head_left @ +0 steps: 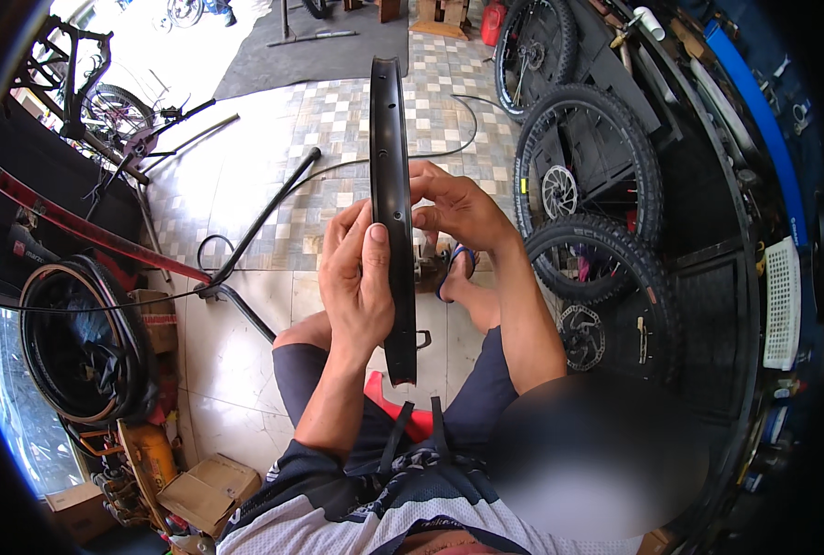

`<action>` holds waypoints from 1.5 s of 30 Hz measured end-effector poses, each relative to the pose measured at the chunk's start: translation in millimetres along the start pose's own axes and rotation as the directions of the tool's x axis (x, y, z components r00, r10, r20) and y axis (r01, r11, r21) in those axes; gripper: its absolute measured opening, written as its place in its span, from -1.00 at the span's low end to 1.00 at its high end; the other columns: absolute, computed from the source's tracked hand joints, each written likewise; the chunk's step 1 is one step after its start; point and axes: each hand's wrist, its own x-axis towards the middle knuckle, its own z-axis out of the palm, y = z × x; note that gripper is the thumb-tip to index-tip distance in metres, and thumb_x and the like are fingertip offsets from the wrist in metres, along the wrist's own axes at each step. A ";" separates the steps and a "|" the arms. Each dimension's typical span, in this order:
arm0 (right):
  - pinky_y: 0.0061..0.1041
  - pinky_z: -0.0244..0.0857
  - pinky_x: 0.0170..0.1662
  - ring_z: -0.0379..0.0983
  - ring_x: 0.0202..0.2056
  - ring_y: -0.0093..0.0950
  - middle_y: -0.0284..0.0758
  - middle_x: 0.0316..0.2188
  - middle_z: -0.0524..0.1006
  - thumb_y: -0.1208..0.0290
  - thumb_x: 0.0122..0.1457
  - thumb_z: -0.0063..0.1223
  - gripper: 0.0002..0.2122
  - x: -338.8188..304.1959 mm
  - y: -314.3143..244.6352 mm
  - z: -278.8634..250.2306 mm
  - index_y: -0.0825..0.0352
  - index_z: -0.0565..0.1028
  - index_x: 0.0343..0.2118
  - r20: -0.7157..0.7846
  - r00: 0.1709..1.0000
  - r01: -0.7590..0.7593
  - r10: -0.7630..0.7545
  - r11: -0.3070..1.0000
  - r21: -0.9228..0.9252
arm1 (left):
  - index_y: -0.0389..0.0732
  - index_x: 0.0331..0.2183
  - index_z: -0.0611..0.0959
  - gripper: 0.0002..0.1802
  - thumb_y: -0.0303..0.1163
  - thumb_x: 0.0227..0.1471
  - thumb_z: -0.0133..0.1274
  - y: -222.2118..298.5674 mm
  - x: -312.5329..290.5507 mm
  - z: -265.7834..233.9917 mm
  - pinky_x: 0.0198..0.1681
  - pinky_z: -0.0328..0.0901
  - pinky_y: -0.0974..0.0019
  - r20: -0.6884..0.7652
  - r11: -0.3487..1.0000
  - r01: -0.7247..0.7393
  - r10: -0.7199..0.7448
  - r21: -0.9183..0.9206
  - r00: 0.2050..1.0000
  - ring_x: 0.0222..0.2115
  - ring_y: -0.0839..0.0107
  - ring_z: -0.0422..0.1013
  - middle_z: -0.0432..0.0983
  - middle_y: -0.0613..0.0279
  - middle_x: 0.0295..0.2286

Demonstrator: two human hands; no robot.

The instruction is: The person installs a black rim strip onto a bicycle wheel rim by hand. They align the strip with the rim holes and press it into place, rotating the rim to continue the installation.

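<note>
A black bicycle rim (391, 148) stands upright in front of me, seen nearly edge-on, with several small holes along its channel. My left hand (354, 268) grips it from the left side, thumb lying along the rim's face. On the other side, my right hand (458, 208) has its fingers bent and drawn together against the rim's right edge, near one of the holes. Part of those fingertips is hidden behind the rim, so whatever they pinch cannot be made out. The rim's lower end hangs between my knees.
Several tyred wheels (657, 166) lean along the right wall. A white plastic basket (782, 301) is at far right. To the left are a black stand leg (264, 217), stacked tyres (37, 361) and a cardboard box (210, 490). A cable (356, 161) crosses the tiled floor.
</note>
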 end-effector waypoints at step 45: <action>-0.63 0.44 -0.33 0.53 -0.41 -0.67 -0.36 -0.37 0.66 0.53 0.29 0.29 -0.92 9.6 10.1 12.7 0.37 0.59 -0.23 -0.447 0.894 -0.070 -0.033 0.975 -0.211 | -0.44 0.18 0.53 -0.45 -0.32 0.26 0.18 -21.9 -53.2 -16.2 0.23 0.20 0.22 0.224 0.925 0.268 -0.211 -0.269 0.952 0.11 0.29 0.39 0.56 0.05 -0.01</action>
